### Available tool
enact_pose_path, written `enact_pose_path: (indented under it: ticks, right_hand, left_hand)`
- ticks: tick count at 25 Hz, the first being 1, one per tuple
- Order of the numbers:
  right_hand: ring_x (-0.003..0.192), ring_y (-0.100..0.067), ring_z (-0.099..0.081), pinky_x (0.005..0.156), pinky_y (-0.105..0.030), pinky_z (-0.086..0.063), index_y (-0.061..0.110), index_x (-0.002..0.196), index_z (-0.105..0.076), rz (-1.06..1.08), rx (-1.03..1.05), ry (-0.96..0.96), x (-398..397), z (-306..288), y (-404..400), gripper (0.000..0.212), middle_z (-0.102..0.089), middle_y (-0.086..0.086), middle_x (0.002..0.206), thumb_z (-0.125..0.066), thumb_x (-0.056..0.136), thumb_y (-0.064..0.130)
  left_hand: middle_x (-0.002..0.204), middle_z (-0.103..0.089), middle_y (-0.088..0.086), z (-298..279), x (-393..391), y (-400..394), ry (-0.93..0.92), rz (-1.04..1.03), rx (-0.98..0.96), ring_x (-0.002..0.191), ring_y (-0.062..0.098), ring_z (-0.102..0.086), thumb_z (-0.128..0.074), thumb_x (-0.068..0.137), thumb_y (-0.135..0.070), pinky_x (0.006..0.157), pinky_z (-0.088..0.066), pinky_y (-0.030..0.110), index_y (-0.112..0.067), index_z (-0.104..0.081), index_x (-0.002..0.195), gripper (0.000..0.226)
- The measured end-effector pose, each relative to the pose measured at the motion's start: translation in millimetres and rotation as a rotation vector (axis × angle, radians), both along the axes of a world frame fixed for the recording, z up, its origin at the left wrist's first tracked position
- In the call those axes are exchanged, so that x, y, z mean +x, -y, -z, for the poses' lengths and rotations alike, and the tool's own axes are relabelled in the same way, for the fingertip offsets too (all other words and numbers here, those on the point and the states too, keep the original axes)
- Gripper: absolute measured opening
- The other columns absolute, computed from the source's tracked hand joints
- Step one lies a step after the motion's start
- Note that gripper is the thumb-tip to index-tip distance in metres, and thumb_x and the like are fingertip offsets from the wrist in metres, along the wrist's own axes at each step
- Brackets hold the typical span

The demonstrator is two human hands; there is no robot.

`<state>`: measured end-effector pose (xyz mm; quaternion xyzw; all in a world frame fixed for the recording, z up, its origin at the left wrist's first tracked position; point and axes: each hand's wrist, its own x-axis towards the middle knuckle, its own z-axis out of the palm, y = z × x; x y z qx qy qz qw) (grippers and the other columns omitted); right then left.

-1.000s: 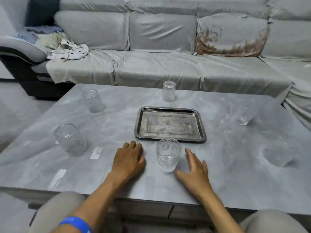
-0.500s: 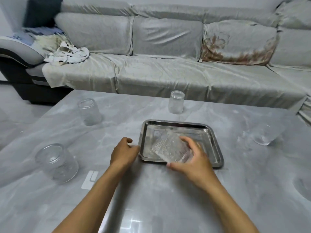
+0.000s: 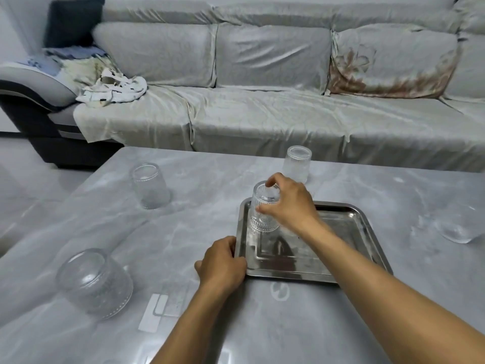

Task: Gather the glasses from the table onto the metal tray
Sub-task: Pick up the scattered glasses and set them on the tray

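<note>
Head view: right hand (image 3: 287, 206) clamped around ribbed glass (image 3: 263, 210), thumb on near side, index fingertip over the upturned base. Glass inverted, rim down in far-left corner of metal tray (image 3: 364, 227); contact of rim with tray floor cannot be confirmed. Left hand (image 3: 221, 264) closed on near-left tray edge, fingers curled against the rim. Tray flat on grey marbled table (image 3: 183, 232). Four more glasses on table, all off tray: one (image 3: 296, 164) inverted just beyond far tray edge; one (image 3: 150, 186) inverted at far left; a wider one (image 3: 94, 282) inverted at near left; one (image 3: 459, 228) at right, orientation unclear. White label (image 3: 154, 312) near left forearm. Covered grey sofa (image 3: 262, 101) behind table, crumpled white cloth (image 3: 112, 90) on its left seat.
</note>
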<state>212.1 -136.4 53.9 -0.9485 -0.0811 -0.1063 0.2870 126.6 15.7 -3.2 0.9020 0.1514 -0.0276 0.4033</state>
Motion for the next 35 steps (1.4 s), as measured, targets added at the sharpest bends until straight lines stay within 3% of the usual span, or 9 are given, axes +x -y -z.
enact_pose_path:
  ticks: [6,11,14,18,20,23,27,33,35]
  right_hand:
    - [0.101,-0.027,-0.060,0.077,-0.038,-0.051,0.029,0.114,-0.044,-0.025,-0.031,0.019,-5.6,14.7,-4.4,0.057,-0.059,0.000,0.124,-0.080,0.070,0.038]
    - [0.137,-0.032,-0.031,0.105,-0.042,-0.037,0.029,0.141,-0.037,-0.029,-0.064,0.050,-43.4,13.7,-5.6,0.074,-0.021,-0.008,0.159,-0.074,0.077,0.037]
    - [0.135,-0.027,-0.039,0.105,-0.040,-0.038,0.022,0.137,-0.046,-0.133,0.045,0.208,-109.7,25.5,-19.4,0.060,-0.038,-0.006,0.153,-0.070,0.082,0.026]
    - [0.105,-0.018,-0.063,0.081,-0.030,-0.053,0.022,0.117,-0.061,-0.223,0.047,0.325,-193.9,59.4,-39.6,0.049,-0.068,0.001,0.118,-0.076,0.072,0.009]
    - [0.098,-0.021,-0.067,0.077,-0.033,-0.056,0.018,0.113,-0.066,-0.254,-0.024,0.274,-215.3,74.2,-47.2,0.050,-0.071,-0.001,0.112,-0.080,0.067,0.006]
    - [0.097,-0.027,-0.065,0.077,-0.038,-0.054,0.016,0.106,-0.068,-0.260,-0.262,0.231,-230.0,87.7,-54.3,0.031,-0.069,-0.004,0.112,-0.067,0.074,0.014]
    - [0.095,-0.024,-0.064,0.077,-0.034,-0.053,0.019,0.101,-0.069,-0.269,-0.298,0.164,-233.7,85.5,-51.3,0.030,-0.068,-0.001,0.111,-0.066,0.071,0.018]
    - [0.122,-0.020,-0.044,0.100,-0.033,-0.035,0.036,0.137,-0.037,-0.385,-0.271,-0.151,-224.6,33.4,-57.9,0.055,-0.044,0.008,0.143,-0.046,0.083,0.036]
    - [0.133,-0.008,-0.034,0.107,-0.029,-0.030,0.044,0.144,-0.023,-0.371,-0.094,-0.048,-211.9,-12.2,-52.1,0.072,-0.035,0.017,0.151,-0.053,0.079,0.048]
  left_hand:
    - [0.076,-0.062,-0.018,1.5,-3.0,-0.3,-0.008,-0.004,-0.013,0.083,0.014,-0.058,-0.057,0.079,-0.019,0.077,-0.024,0.035,-0.035,-0.063,0.091,0.021]
    - [0.107,-0.071,-0.009,-43.3,-10.4,-21.4,0.124,0.043,0.097,0.109,0.021,-0.061,-0.059,0.080,-0.031,0.087,-0.031,0.035,-0.031,-0.061,0.117,0.037]
    - [0.105,-0.072,-0.008,-84.0,-35.3,-65.2,0.399,-0.183,0.023,0.103,0.018,-0.063,-0.061,0.079,-0.031,0.096,-0.044,0.042,-0.029,-0.065,0.113,0.034]
    - [0.118,-0.067,-0.001,-89.9,-83.2,-117.9,0.583,-0.401,0.200,0.111,0.028,-0.054,-0.066,0.075,-0.022,0.092,-0.043,0.041,-0.026,-0.066,0.110,0.036]
    - [0.131,-0.055,0.003,-82.9,-93.0,-138.7,0.516,-0.445,0.253,0.118,0.032,-0.047,-0.071,0.071,-0.023,0.094,-0.040,0.045,-0.027,-0.060,0.120,0.050]
    - [0.146,-0.038,0.008,-69.6,-93.4,-164.3,0.150,-0.444,0.252,0.130,0.036,-0.037,-0.077,0.062,-0.031,0.100,-0.037,0.050,-0.030,-0.041,0.137,0.083]
    - [0.126,-0.056,0.009,-55.6,-95.8,-172.5,-0.017,-0.407,0.135,0.110,0.037,-0.054,-0.079,0.059,-0.034,0.081,-0.045,0.041,-0.030,-0.041,0.129,0.079]
    - [0.103,-0.066,-0.005,-91.0,-99.7,-137.6,0.286,-0.394,-0.169,0.088,0.020,-0.062,-0.080,0.045,-0.058,0.076,-0.049,0.036,-0.037,-0.046,0.109,0.075]
    - [0.102,-0.067,-0.008,-104.6,-104.2,-114.0,0.373,-0.272,-0.362,0.082,0.010,-0.067,-0.084,0.044,-0.062,0.070,-0.052,0.031,-0.043,-0.046,0.111,0.079]
